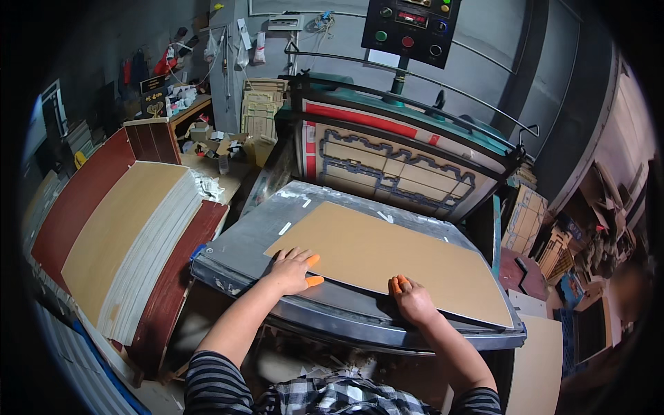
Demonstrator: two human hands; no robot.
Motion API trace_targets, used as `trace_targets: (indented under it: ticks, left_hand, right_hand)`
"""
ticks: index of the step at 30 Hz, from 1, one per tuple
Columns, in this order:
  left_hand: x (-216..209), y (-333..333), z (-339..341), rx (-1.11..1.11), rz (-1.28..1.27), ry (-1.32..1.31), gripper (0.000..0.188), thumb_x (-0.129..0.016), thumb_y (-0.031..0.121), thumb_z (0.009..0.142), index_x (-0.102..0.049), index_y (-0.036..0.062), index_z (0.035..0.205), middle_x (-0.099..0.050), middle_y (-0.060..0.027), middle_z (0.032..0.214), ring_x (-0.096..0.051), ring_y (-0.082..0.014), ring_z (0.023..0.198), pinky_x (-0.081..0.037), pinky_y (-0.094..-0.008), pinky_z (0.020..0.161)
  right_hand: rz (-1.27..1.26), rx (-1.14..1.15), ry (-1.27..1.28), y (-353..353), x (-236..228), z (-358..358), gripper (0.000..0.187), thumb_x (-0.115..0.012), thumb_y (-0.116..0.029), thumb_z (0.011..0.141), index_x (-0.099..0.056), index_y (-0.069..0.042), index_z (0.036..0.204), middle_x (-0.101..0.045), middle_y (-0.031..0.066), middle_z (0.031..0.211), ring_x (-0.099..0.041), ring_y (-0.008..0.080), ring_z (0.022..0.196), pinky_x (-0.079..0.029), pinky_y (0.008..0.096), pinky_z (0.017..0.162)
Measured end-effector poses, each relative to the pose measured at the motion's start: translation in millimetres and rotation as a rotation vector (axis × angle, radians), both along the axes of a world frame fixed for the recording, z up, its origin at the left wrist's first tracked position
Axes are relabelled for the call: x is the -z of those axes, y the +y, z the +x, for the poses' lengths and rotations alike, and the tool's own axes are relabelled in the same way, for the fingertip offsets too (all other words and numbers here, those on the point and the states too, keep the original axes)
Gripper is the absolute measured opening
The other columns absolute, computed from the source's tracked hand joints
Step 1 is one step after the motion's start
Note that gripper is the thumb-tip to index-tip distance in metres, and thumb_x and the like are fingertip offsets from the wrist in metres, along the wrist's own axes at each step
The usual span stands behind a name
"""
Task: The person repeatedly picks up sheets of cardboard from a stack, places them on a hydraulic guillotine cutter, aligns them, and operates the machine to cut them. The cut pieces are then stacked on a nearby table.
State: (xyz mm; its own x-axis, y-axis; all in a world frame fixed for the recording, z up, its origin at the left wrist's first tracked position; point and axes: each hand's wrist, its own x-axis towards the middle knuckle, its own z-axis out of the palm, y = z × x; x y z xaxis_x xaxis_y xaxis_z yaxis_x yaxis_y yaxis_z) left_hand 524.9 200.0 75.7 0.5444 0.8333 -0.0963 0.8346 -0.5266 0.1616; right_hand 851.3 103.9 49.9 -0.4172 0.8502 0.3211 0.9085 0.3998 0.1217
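Observation:
A brown cardboard sheet (394, 252) with a pale edge lies on the grey metal bed (238, 242) of a press. My left hand (290, 271) rests on the sheet's near left corner, its fingers spread, with orange covers on some fingertips. At the middle of the near edge, my right hand (413, 301) is closed, its orange-covered fingertips pinching the sheet's rim. A dark gap shows beneath that edge, so it sits slightly raised there. Beyond the bed stands the tilted upper plate with a cutting die (398, 166) of dark shaped strips.
To the left, a stack of cardboard sheets (128, 228) sits on reddish-brown boards. A control panel (408, 31) with buttons hangs above the press. At the right are another brown sheet (538, 360), a die board (523, 220) and piled scraps. A metal rail (415, 72) spans the press top.

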Motion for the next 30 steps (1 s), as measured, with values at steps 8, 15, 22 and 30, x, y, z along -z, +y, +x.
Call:
trace_targets:
  ticks: [8, 15, 22, 30]
  left_hand:
    - [9.8, 34.6, -7.8, -0.14, -0.047, 0.013, 0.066, -0.043, 0.056, 0.093, -0.036, 0.0193, 0.146, -0.028, -0.0062, 0.154, -0.022, -0.0308, 0.143, -0.017, -0.0508, 0.114]
    - [17.9, 40.3, -2.0, -0.196, -0.105, 0.094, 0.066, -0.043, 0.057, 0.093, -0.036, 0.0181, 0.146, -0.029, -0.0065, 0.154, -0.021, -0.0307, 0.143, -0.015, -0.0503, 0.114]
    - [28.6, 41.6, -2.5, -0.19, -0.046, 0.045, 0.071, -0.047, 0.06, 0.089, -0.039, 0.0165, 0.144, -0.032, -0.0094, 0.152, -0.025, -0.0345, 0.141, -0.017, -0.0457, 0.115]
    - [24.2, 39.6, -1.8, -0.181, -0.05, 0.024, 0.07, -0.051, 0.057, 0.088, -0.041, 0.0136, 0.142, -0.033, -0.0098, 0.151, -0.026, -0.0345, 0.139, -0.016, -0.0487, 0.115]
  right_hand:
    - [-0.086, -0.053, 0.057, 67.8, 2.3, 13.1, 0.025, -0.048, -0.024, 0.095, -0.056, -0.002, 0.105, -0.062, 0.0179, 0.11, -0.061, 0.0359, 0.098, -0.052, 0.0415, 0.08]
    - [-0.675, 0.17, 0.29, 74.6, 6.2, 19.6, 0.072, -0.037, -0.066, 0.091, -0.046, -0.014, 0.14, -0.041, 0.0072, 0.147, -0.03, 0.0271, 0.139, -0.021, 0.0485, 0.111]
    - [-0.614, 0.167, 0.28, 58.0, 3.9, 14.7, 0.08, -0.033, -0.071, 0.09, -0.04, -0.012, 0.143, -0.033, 0.0102, 0.151, -0.024, 0.0301, 0.142, -0.016, 0.0553, 0.112]
    - [-0.647, 0.145, 0.26, 60.0, 3.1, 17.5, 0.08, -0.029, -0.072, 0.089, -0.037, -0.014, 0.143, -0.032, 0.0084, 0.152, -0.025, 0.03, 0.142, -0.019, 0.06, 0.109]
